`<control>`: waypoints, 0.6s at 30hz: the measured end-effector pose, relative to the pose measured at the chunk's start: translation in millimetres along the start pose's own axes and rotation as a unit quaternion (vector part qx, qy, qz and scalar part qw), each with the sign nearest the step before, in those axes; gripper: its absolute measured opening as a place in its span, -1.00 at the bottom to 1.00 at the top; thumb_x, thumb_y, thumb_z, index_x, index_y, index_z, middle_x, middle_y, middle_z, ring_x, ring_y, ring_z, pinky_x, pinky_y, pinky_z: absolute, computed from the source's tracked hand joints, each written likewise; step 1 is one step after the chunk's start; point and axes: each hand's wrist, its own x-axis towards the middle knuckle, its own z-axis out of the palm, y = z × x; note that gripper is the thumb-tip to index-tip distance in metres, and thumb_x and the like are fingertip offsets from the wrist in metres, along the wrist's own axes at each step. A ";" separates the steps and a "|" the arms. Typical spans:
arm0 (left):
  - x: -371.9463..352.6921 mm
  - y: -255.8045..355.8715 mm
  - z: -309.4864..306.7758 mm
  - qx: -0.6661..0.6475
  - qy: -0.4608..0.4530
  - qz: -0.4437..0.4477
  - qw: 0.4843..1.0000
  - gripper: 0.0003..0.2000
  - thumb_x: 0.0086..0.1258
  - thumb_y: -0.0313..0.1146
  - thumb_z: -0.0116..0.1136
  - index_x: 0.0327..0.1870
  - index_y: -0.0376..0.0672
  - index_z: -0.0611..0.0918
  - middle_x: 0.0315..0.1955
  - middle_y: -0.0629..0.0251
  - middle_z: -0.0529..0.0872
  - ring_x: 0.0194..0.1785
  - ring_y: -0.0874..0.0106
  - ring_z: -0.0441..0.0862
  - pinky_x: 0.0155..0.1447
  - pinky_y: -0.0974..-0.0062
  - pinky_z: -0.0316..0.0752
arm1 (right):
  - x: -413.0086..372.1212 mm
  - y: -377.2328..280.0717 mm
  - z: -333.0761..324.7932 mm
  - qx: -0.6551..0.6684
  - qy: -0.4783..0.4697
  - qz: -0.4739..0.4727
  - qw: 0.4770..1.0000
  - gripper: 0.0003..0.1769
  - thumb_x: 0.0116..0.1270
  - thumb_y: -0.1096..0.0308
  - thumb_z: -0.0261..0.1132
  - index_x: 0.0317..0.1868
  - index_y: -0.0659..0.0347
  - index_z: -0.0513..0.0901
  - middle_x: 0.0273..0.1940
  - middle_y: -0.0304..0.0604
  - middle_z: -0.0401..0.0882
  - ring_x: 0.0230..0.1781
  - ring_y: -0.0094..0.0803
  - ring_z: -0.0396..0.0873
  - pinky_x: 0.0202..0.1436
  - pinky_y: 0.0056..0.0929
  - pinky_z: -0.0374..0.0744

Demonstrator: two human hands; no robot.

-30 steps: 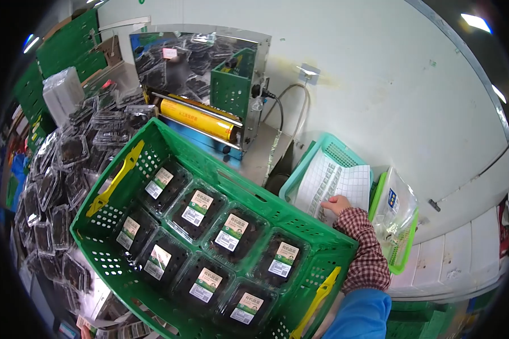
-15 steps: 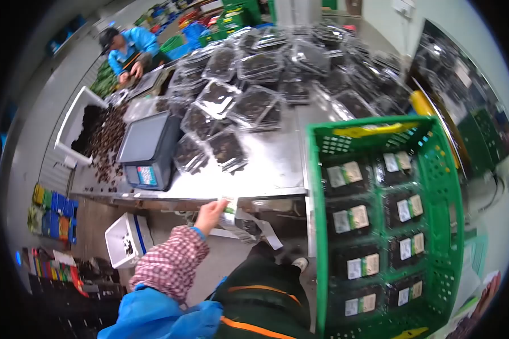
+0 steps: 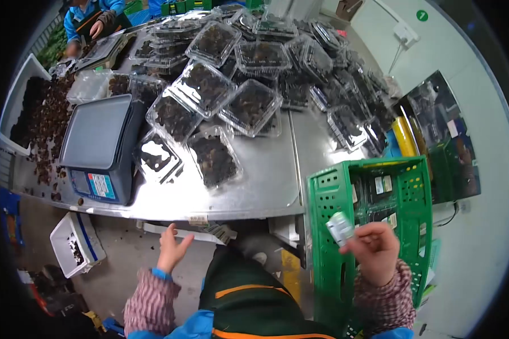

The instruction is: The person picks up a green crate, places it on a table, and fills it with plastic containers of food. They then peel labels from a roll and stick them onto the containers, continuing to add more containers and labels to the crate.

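My right hand (image 3: pixel 374 251) pinches a small white-and-green label (image 3: pixel 339 227) over the near left wall of the green crate (image 3: pixel 329 248). Inside the crate are dark-filled clear packs with labels, such as the labelled pack (image 3: pixel 382 185); my forearm hides others. My left hand (image 3: pixel 172 247) is open just below the table's front edge, thumb and fingers apart, holding nothing. Close to it, a strip of labels (image 3: pixel 218 231) hangs under the table edge.
Many clear lidded boxes (image 3: pixel 249 107) of dark brown pieces are piled on the steel table (image 3: pixel 271 195). A grey scale (image 3: pixel 96 135) and loose brown pieces (image 3: pixel 48 124) lie left. Another person's hand (image 3: pixel 96 29) works beyond. A white bin (image 3: pixel 76 246) stands below.
The left hand, pinching a label at the strip before, is now empty and open. A label is now in the right hand, which has come over the crate. The view has shifted.
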 end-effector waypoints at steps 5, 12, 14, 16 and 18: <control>-15.0 209.3 -111.2 -0.285 -0.165 0.391 0.859 -0.45 0.25 -0.47 0.20 0.28 -0.22 0.33 -0.07 0.17 0.57 -0.03 0.40 0.52 0.03 0.47 0.42 | 20.1 -18.8 45.9 -0.073 -0.118 -0.019 0.990 -0.76 0.13 0.67 0.30 -0.19 0.34 0.49 -0.24 -0.18 0.52 -0.26 -0.52 0.58 -0.19 -0.58 0.57; -11.5 278.2 -118.8 -0.422 -0.470 0.199 0.749 -0.60 0.32 -0.51 0.14 0.18 -0.32 0.42 -0.31 0.30 0.67 -0.26 0.62 0.59 -0.16 0.67 0.51 | 33.2 -48.8 55.9 -0.378 0.067 -0.245 0.891 -0.67 -0.03 0.60 0.41 -0.22 0.21 0.56 -0.30 -0.21 0.49 -0.36 -0.44 0.55 -0.22 -0.50 0.51; -16.6 286.2 -99.9 -0.468 -0.464 0.190 0.727 -0.63 0.31 -0.55 0.13 0.14 -0.36 0.43 -0.26 0.23 0.66 -0.24 0.56 0.62 -0.12 0.64 0.55 | 21.1 -48.9 59.9 -0.392 0.105 -0.265 0.875 -0.67 -0.13 0.54 0.46 -0.28 0.16 0.60 -0.33 -0.23 0.47 -0.38 -0.36 0.51 -0.26 -0.45 0.48; -22.9 296.3 -90.1 -0.554 -0.463 0.140 0.678 -0.63 0.34 -0.52 0.11 0.16 -0.31 0.42 -0.24 0.32 0.62 -0.23 0.60 0.60 -0.13 0.66 0.53 | 14.6 -48.0 61.0 -0.380 0.056 -0.208 0.900 -0.72 -0.10 0.51 0.45 -0.30 0.14 0.64 -0.33 -0.22 0.47 -0.35 -0.34 0.49 -0.29 -0.46 0.46; -26.4 301.6 -80.3 -0.574 -0.487 0.136 0.645 -0.60 0.34 -0.53 0.10 0.20 -0.31 0.38 -0.16 0.29 0.61 -0.13 0.56 0.60 -0.02 0.64 0.51 | 16.6 -41.7 47.8 -0.354 0.056 -0.174 0.917 -0.72 -0.05 0.51 0.42 -0.25 0.15 0.65 -0.31 -0.21 0.49 -0.34 -0.31 0.49 -0.28 -0.45 0.46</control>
